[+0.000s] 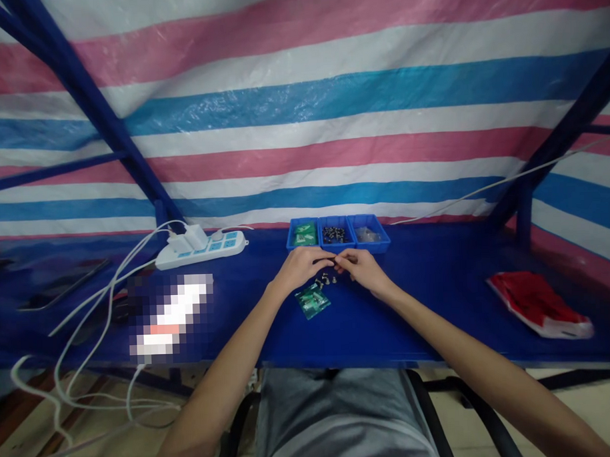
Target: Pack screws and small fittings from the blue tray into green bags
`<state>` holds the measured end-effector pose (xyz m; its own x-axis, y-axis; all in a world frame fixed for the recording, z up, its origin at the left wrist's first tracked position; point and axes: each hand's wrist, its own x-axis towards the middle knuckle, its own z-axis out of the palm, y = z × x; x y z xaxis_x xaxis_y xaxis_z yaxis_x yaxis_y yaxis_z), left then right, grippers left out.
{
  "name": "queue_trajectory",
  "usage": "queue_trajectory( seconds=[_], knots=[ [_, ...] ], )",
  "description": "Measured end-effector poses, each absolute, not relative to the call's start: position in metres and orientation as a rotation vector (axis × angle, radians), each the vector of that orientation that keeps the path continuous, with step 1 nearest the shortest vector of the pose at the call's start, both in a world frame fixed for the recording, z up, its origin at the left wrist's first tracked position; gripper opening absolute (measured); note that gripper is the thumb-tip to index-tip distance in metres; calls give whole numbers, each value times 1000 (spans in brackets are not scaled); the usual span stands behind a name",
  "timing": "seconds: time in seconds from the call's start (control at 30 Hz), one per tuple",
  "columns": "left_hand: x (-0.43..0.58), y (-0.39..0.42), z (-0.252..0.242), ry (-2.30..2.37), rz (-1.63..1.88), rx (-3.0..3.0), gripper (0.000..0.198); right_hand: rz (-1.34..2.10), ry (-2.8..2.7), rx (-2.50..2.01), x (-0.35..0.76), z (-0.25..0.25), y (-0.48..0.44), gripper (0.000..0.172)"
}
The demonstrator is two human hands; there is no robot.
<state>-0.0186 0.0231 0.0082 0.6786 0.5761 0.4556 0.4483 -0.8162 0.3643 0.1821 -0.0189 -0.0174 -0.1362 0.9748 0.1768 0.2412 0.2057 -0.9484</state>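
My left hand [302, 264] and my right hand [360, 266] meet over the blue table [437, 297], fingertips pinched together on something small I cannot make out. Just below them lie a few small dark parts [325, 279] and a small green circuit board [312, 300]. Behind the hands stand three blue bins: the left bin [302, 234] holds green boards, the middle bin [335, 234] dark small parts, the right bin [369, 234] clear or grey pieces.
A white power strip [202, 249] with plugs and white cables [88, 309] lies at the left. A dark phone [61, 283] sits far left. A red and white bag [540, 303] rests at the right. A striped tarp hangs behind; blue frame posts stand at both sides.
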Motion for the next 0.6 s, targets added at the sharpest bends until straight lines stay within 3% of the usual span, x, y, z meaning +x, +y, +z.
queue_trajectory(
  seconds=[0.3, 0.6],
  knots=[
    [-18, 21, 9, 831, 867, 2702, 24, 1320, -1223, -1067, 180, -14, -21, 31],
    [-23, 24, 10, 965, 943, 2707, 25, 1185, -1153, -1038, 187, -6, -17, 29]
  ],
)
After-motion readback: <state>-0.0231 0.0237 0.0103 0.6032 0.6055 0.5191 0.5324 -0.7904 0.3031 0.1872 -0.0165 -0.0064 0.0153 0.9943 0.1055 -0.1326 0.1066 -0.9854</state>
